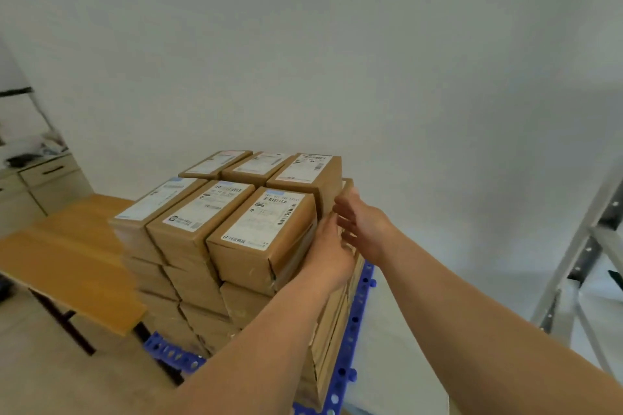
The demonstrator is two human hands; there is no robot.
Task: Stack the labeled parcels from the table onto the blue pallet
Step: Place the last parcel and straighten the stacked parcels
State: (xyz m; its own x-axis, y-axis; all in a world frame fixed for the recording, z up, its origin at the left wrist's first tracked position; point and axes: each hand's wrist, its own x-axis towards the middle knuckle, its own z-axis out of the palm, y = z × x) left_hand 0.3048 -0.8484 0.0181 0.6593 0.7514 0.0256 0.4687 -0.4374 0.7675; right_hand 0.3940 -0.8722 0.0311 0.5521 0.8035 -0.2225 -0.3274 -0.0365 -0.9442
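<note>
Brown cardboard parcels with white shipping labels [232,216] stand stacked several layers high on the blue pallet [347,364]. On the stack's right side a thin parcel [347,189] stands on edge, mostly hidden. My right hand [362,224] grips its upper edge, thumb on top. My left hand [332,253] presses against the same parcel lower down, beside the front right parcel of the top layer. Both forearms reach in from the bottom right.
A wooden table [67,256] stands left of the pallet, its top bare. Cabinets with drawers [43,182] sit at the far left. A metal ladder or rack frame [586,253] leans at the right. A white wall is behind.
</note>
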